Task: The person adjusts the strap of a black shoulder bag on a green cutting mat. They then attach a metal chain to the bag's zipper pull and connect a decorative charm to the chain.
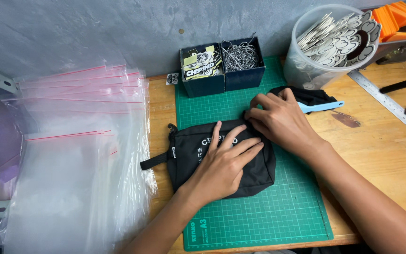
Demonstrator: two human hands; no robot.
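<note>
A black fabric pouch point(189, 153) with white print and a side loop lies on the green cutting mat point(269, 207). My left hand point(224, 164) rests flat on top of the pouch with its fingers spread. My right hand point(278, 117) grips the pouch's upper right edge with curled fingers. Just behind my right hand sits a bundle of black fabric point(308, 95).
A stack of clear zip bags point(76, 155) lies at the left. Two dark blue boxes hold stickers point(202, 66) and cords point(240, 56). A clear tub of tags point(327, 42), a light blue tool point(323, 107), a metal ruler point(391, 106) and orange parts point(395, 19) sit at the right.
</note>
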